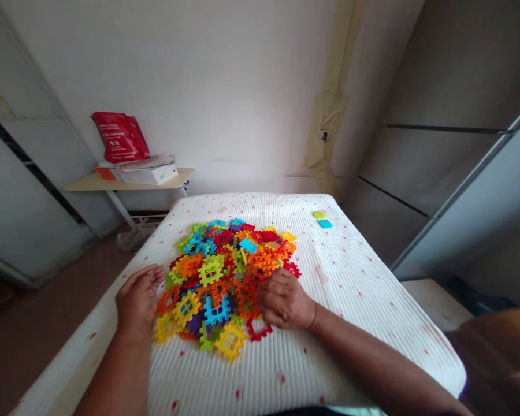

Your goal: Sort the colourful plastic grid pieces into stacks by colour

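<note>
A heap of bright plastic interlocking building tiles lies on the white padded bed surface, several with window-like cut-outs. Among them are a lime green tile [211, 270], a light blue tile [216, 311] and a yellow tile [231, 341]. My left hand [139, 293] rests at the heap's left side, its fingers loosely bent and apart from the tiles, holding nothing visible. On the right edge of the heap, my right hand [286, 299] is closed, knuckles up, over orange tiles [247, 296]. Its fingertips are hidden, so what they grip cannot be seen. A red tile [259, 329] lies just below it.
Toward the far right of the white ribbed cover [355, 312] lie a flat lime tile [319, 215] and a flat blue tile [325, 223]. A small side table [91, 182] at back left bears a red bag [120, 137] and a white box [156, 173]. Grey cabinets [450, 92] stand right.
</note>
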`<state>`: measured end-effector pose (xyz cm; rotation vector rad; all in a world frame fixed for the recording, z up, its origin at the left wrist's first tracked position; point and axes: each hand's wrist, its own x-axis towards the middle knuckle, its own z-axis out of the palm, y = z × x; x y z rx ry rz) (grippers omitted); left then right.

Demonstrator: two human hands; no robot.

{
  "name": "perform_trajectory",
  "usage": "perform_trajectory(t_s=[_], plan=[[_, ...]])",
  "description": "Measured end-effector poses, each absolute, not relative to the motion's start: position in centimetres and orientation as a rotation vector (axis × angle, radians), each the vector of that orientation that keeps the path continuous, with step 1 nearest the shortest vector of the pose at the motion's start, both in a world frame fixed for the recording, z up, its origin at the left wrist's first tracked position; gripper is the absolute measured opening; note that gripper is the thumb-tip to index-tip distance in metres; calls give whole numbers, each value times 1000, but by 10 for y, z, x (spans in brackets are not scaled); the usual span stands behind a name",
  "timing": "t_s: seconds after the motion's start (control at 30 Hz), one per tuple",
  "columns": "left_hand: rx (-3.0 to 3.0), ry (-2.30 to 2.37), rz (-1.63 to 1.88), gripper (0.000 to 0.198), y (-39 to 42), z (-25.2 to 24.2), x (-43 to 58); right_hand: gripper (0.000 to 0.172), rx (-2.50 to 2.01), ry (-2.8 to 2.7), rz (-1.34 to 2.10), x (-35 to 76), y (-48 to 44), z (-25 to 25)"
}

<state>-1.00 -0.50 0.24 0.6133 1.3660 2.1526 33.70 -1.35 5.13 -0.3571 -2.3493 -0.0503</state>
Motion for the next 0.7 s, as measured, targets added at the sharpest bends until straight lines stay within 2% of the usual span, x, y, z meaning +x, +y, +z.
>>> perform_trajectory(t_s=[0.17,0.47,0.7], plan=[[595,1355,2153,22,-6,6,-7,30,-298,-2573,-7,333,-16,51],[570,1339,2147,24,-9,11,-3,23,-449,-2661,32,340,-4,41],[585,1373,2137,24,-8,9,-2,35,-650,-2651,34,344,15,46]])
